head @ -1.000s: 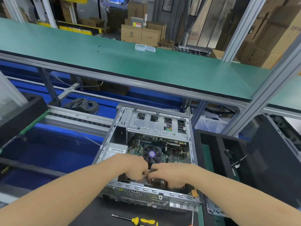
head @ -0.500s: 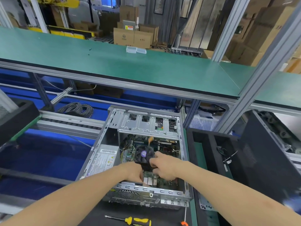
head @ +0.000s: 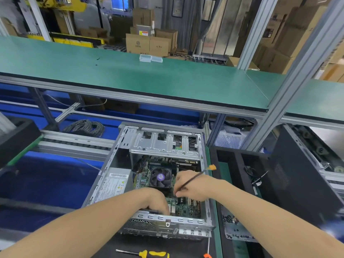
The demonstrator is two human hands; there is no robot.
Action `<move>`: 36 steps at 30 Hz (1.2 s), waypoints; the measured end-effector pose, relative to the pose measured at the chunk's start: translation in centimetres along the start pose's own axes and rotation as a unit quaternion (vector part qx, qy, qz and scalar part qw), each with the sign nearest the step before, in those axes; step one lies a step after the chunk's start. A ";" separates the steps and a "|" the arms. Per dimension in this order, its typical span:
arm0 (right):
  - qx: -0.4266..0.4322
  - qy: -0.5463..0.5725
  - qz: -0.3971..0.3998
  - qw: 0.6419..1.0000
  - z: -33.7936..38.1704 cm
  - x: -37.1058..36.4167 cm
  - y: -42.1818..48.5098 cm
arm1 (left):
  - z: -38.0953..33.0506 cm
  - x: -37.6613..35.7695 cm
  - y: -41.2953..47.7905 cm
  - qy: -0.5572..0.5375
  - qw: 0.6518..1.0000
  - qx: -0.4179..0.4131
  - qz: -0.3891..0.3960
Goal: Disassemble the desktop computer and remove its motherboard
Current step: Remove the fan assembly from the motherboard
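An open grey desktop case (head: pixel 208 185) lies on its side in front of me. Inside lies the green motherboard (head: pixel 183 208) with a black CPU fan (head: pixel 161 177). A silver drive cage (head: pixel 163 144) spans the far end, and a power supply (head: pixel 113 185) sits at the left. My right hand (head: pixel 193 185) grips a thin dark cable (head: pixel 193 177) with an orange connector, raised over the board. My left hand (head: pixel 158 202) reaches down behind the near case wall, its fingertips hidden.
A yellow-handled screwdriver (head: pixel 145 253) lies on the black mat at the near edge. To the right stand a black tray holding loose screws (head: pixel 229 219) and a black case panel (head: pixel 297 179). A green shelf (head: pixel 149 79) hangs overhead. Coiled cable (head: pixel 85 126) lies at the far left.
My right hand has lifted away from the left and moved right, pulling the orange-tipped cable up and out toward the right wall. The left hand stays low at the near edge.
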State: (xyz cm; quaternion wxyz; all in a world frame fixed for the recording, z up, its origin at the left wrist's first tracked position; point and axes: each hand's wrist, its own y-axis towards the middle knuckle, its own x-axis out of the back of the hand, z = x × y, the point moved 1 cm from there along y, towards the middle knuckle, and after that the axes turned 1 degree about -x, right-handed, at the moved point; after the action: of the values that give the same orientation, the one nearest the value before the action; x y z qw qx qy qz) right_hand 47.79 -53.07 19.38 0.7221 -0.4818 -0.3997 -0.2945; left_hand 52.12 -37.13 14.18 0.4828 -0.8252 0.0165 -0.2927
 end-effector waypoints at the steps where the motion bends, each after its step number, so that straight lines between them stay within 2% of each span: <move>1: 0.013 -0.011 -0.003 1.000 -0.2 0.1 -0.3 | 0.4 0.2 -0.3 -0.013 1.000 0.005 -0.002; 4: 0.056 0.002 -0.041 0.998 -0.8 0.2 -1.1 | 2.7 0.6 -0.9 -0.147 0.986 0.037 -0.069; 5: 0.058 0.022 -0.051 0.997 -1.1 0.2 -1.4 | 3.4 0.6 -1.4 -0.163 0.981 0.037 -0.101; 8: 0.038 0.091 -0.085 0.992 -1.6 0.0 -1.7 | 4.4 0.7 -2.4 -0.067 0.979 0.026 -0.191; 10: 0.022 0.122 -0.118 0.985 -1.5 -0.3 -1.5 | 4.4 0.6 -2.3 0.004 0.978 0.004 -0.209; 12: 0.004 0.155 -0.146 0.977 -0.9 -0.6 -0.9 | 4.4 0.6 -2.3 0.037 0.978 -0.003 -0.204; 15: -0.037 0.209 -0.182 0.960 0.6 -1.2 0.7 | 4.7 0.3 -2.9 0.005 0.979 -0.019 -0.202; 18: -0.073 0.285 -0.197 0.935 1.9 -1.3 2.4 | 4.9 0.2 -3.6 0.037 0.984 -0.042 -0.168; 26: -0.024 0.391 -0.172 0.904 2.1 -0.1 3.8 | 5.6 0.6 -4.3 0.085 0.975 -0.076 -0.192; 29: -0.016 0.412 -0.169 0.895 2.8 -0.5 4.4 | 5.5 0.9 -4.8 0.155 0.969 -0.089 -0.172; 32: -0.020 0.364 -0.196 0.910 4.0 -0.5 5.9 | 5.7 1.3 -6.0 0.243 0.957 -0.112 -0.109; 36: -0.007 0.196 -0.162 0.967 5.4 -0.6 8.9 | 6.5 1.7 -7.2 0.268 0.951 -0.128 -0.086</move>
State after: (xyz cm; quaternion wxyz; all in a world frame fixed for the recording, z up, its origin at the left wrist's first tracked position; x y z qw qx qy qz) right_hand 53.06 -44.78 15.95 0.7256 -0.3484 -0.3207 -0.4992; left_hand 54.91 -28.68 18.45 0.3242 -0.7693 0.1117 -0.5390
